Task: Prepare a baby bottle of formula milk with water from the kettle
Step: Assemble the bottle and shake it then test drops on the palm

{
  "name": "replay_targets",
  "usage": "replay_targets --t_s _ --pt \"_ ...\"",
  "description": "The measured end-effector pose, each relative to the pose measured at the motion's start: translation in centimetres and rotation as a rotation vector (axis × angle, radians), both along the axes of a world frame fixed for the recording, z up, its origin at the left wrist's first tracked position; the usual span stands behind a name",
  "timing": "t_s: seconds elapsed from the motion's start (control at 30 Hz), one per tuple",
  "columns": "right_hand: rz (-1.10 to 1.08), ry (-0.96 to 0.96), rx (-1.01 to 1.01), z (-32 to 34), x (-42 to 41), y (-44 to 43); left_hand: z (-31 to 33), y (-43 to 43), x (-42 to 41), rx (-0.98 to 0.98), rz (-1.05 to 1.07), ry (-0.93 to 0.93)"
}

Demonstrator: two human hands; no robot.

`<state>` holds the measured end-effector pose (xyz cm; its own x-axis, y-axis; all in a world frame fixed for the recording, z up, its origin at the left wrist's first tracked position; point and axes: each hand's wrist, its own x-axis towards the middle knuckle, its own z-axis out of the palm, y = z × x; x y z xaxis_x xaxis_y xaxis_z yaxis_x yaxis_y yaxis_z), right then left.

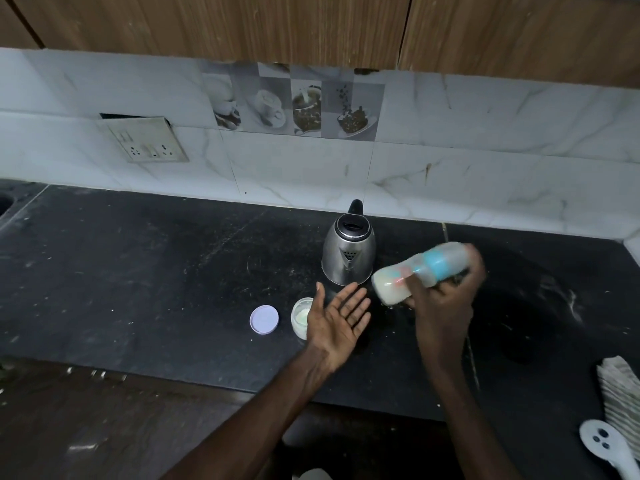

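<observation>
My right hand (446,306) grips a baby bottle (420,271) that lies tilted, nearly on its side and blurred, above the black counter (138,271). The bottle has a blue collar and cloudy milk at its left end. My left hand (337,317) is held open, palm up, just left of the bottle and apart from it. A steel kettle (348,254) with a black lid stands behind both hands. A small open formula jar (300,317) sits beside my left hand, partly hidden by it. Its lilac lid (264,319) lies flat to the left.
A marble-tiled wall with a socket plate (143,142) backs the counter. Wooden cabinets hang above. At the right edge lie a folded striped cloth (623,389) and a white plastic utensil (609,448). A sink corner (5,204) shows at far left.
</observation>
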<state>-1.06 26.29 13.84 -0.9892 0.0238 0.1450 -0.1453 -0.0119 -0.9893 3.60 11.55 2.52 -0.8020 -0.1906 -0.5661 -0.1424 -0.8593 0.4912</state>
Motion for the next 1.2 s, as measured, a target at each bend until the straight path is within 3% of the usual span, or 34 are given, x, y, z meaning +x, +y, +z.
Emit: replay_targets --t_s 0.07,0.2,0.23,0.37,0.4,0.53,0.7,0.73,0.87,1.03,1.2 --pt "-0.070 -0.015 -0.063 0.0 0.5 -0.6 0.1 0.0 0.2 0.013 -0.001 0.004" --pt "0.390 0.003 0.288 -1.2 1.1 -0.2 0.5 0.3 0.4 0.059 0.008 0.033" --pt "0.383 0.039 0.292 -1.1 0.6 0.3 0.6 0.3 0.4 0.049 0.006 0.022" --pt "-0.103 0.038 -0.068 0.4 -0.8 0.5 0.0 -0.4 0.7 0.001 -0.006 -0.011" --pt "-0.143 0.051 -0.064 0.3 -0.4 0.0 -0.1 -0.5 0.8 0.006 -0.002 -0.014" --pt "0.276 -0.024 0.228 -1.6 1.4 -0.7 0.2 0.1 1.0 0.043 0.001 0.006" --pt "-0.119 -0.008 -0.060 -0.8 1.2 -0.6 0.0 -0.1 1.1 0.036 -0.002 0.011" --pt "-0.097 -0.008 -0.032 -0.8 1.6 -1.0 0.0 -0.1 1.1 0.043 0.002 0.012" --pt "0.325 -0.013 0.270 -1.3 2.1 -0.7 0.6 0.3 1.0 0.098 0.008 0.051" --pt "-0.121 0.004 -0.090 0.0 1.7 -0.7 0.5 -0.2 0.9 0.059 0.017 0.026" --pt "0.315 -0.009 0.224 -0.9 3.0 -1.5 0.8 0.1 0.9 0.084 0.024 0.034"
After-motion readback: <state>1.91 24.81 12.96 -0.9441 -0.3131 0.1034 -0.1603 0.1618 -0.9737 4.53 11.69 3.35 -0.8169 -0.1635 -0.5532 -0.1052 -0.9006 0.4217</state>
